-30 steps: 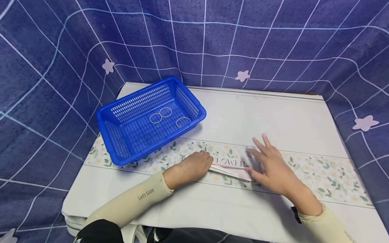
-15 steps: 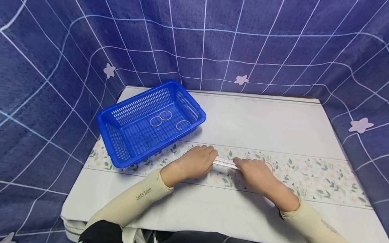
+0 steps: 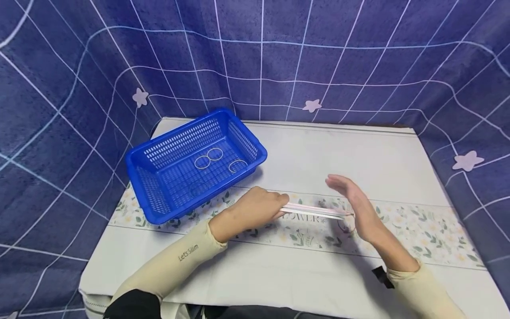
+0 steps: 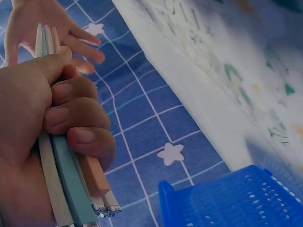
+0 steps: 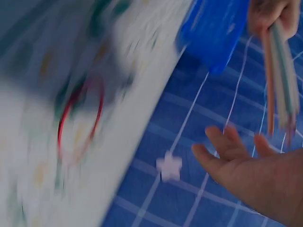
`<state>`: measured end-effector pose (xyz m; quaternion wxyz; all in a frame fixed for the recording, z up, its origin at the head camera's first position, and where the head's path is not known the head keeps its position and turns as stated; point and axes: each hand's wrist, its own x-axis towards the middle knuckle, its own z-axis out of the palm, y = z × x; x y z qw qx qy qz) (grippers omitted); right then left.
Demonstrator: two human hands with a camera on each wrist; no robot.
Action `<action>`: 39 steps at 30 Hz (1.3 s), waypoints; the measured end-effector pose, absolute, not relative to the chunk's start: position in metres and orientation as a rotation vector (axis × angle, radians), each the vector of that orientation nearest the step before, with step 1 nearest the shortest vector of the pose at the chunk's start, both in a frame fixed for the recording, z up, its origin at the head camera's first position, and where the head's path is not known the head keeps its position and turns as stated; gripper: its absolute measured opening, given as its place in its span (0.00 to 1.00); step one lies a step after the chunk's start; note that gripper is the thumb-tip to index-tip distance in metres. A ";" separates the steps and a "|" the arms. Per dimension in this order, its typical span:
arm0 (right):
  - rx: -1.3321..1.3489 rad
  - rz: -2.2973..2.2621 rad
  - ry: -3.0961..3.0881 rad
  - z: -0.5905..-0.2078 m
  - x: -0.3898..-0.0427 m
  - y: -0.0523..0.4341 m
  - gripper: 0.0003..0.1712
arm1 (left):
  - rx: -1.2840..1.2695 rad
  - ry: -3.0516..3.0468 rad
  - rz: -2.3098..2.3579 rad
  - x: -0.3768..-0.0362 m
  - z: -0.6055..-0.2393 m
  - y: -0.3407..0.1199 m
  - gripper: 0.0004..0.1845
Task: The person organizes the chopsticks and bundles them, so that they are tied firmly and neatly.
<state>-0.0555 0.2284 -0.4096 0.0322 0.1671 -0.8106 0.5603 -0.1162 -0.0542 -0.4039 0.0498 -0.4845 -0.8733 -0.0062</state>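
A bundle of slim pastel sticks (image 3: 314, 210), pale green, teal and orange in the left-wrist view, held level just above the floral band of the tablecloth (image 3: 418, 230). Gripped at one end by the left hand (image 3: 255, 212), fingers and thumb curled tight round the sticks. Far end of the bundle pointing at the right hand (image 3: 354, 201), raised on edge with fingers straight and spread, grasping nothing; whether its palm touches the stick tips cannot be told. On the cloth below that hand, a red ring (image 5: 79, 120), blurred in the right-wrist view. Left of the hands, a blue perforated plastic basket (image 3: 139, 159) set at an angle on the white-covered table (image 3: 358, 150), with several thin clear rings (image 3: 208, 158) lying on its floor. Behind and to both sides, a dark blue grid-patterned backdrop (image 3: 318, 53) dotted with pale stars. Beige sleeves on both forearms.
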 end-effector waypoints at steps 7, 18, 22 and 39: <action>0.425 2.157 -2.118 -0.412 -0.065 0.206 0.53 | -1.412 -2.576 0.034 -0.116 -0.401 -0.049 0.17; 0.383 1.794 -2.407 -0.412 -0.071 0.193 0.33 | -1.354 -2.601 0.007 -0.120 -0.391 -0.044 0.23; 0.605 1.114 -2.927 -0.409 -0.067 0.199 0.14 | -1.343 -2.563 0.075 -0.121 -0.392 -0.046 0.22; 0.601 1.031 -2.821 -0.406 -0.069 0.203 0.16 | -1.349 -2.570 0.118 -0.118 -0.395 -0.029 0.23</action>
